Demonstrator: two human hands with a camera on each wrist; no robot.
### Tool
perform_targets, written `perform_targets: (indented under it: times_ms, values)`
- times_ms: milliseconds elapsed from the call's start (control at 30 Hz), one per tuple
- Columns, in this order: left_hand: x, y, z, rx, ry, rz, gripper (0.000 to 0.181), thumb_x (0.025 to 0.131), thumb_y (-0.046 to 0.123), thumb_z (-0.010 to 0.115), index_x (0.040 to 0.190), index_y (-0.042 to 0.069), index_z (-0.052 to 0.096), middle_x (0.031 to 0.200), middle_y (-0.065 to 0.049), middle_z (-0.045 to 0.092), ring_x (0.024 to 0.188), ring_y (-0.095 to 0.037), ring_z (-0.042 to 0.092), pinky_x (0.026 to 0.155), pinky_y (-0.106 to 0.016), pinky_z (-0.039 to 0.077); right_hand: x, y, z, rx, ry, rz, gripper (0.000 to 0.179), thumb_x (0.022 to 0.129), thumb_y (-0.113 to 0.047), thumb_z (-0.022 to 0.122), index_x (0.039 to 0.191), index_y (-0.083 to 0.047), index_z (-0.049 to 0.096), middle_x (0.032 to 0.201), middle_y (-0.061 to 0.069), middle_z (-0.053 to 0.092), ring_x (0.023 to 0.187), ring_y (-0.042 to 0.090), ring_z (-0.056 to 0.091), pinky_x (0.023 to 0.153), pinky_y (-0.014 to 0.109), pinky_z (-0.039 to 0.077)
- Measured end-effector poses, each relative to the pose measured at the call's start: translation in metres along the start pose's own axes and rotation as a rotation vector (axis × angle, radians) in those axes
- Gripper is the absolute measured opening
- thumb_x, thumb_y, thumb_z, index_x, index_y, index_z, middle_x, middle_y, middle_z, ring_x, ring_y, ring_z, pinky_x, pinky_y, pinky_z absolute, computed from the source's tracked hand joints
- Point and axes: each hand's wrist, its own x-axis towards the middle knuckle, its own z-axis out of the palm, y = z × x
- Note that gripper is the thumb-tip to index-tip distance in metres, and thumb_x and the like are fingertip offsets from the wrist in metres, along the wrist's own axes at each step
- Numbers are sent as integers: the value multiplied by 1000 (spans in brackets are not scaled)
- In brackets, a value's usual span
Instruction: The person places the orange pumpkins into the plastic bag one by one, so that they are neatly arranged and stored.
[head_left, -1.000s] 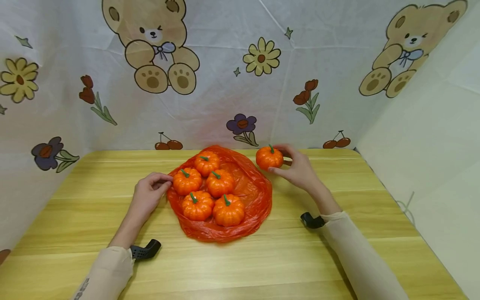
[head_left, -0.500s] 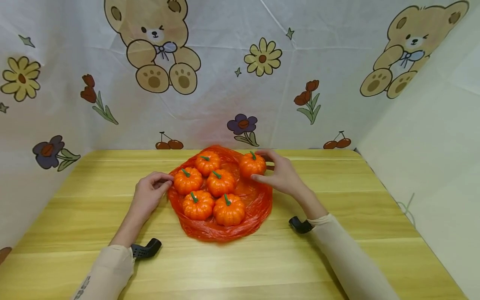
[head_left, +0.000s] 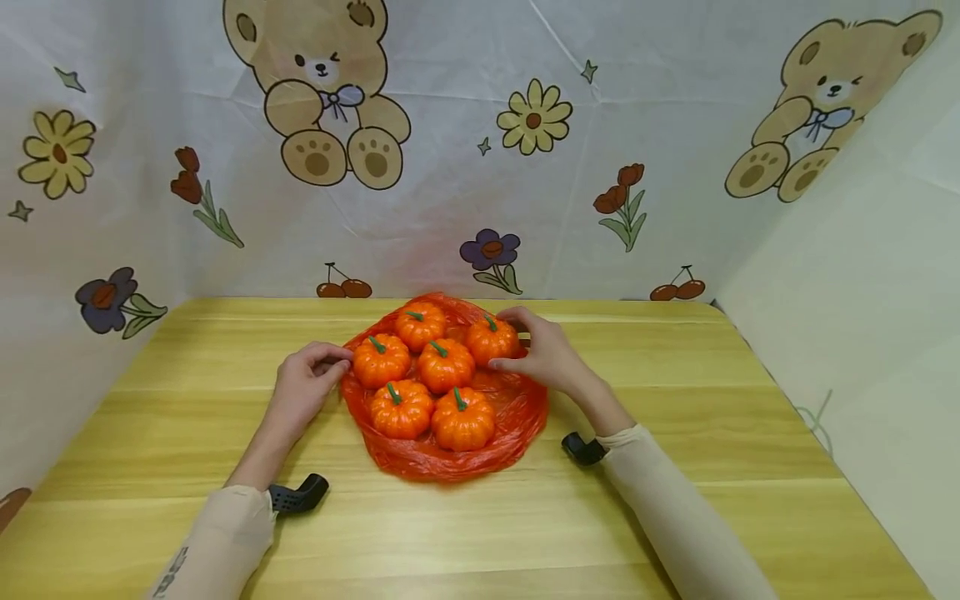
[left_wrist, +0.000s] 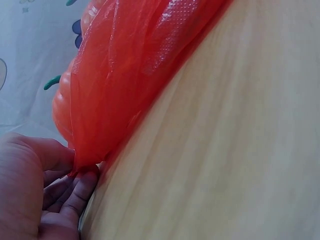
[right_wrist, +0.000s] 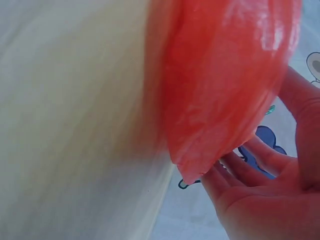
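A red plastic bag (head_left: pixel 450 468) lies spread open on the table, with several small orange pumpkins (head_left: pixel 462 421) with green stems inside it. My left hand (head_left: pixel 302 385) pinches the bag's left edge between thumb and fingers, seen close in the left wrist view, where the film (left_wrist: pixel 115 85) is drawn to a point. At the bag's back right, my right hand (head_left: pixel 546 357) holds another pumpkin (head_left: pixel 491 342), thumb in front and fingers behind. From the right wrist, the bag's side (right_wrist: pixel 220 90) hides that pumpkin and some of the fingers.
The wooden table (head_left: pixel 420 542) runs back to a white cloth (head_left: pixel 427 225) printed with bears and flowers. A pale wall (head_left: pixel 862 317) borders the right side. Black camera mounts (head_left: pixel 300 495) stick out from both wrists.
My right hand has carried its pumpkin leftward from beyond the bag's right rim and down beside the others in the bag. The left hand keeps its hold on the bag's edge.
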Motion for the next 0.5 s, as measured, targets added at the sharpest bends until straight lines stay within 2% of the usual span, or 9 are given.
perform_targets:
  times_ms: [267,500]
  values:
    - [-1,2,-1,7,1,-5,18,103,9,67,117,-1,75,117,-20,71,93,-3,62,80,-8,51,-1,3,0,-20,-28,-11,74,84,-24,91,145,-5,53,145,14,60,131,34,63,108,49,54]
    - [-3,0,0,0,4,-14,19,104,10,67,117,0,75,119,-19,71,95,-3,62,82,-7,51,-13,8,-15,6,-23,48,73,96,-41,78,153,-8,47,155,18,52,143,33,50,119,55,43]
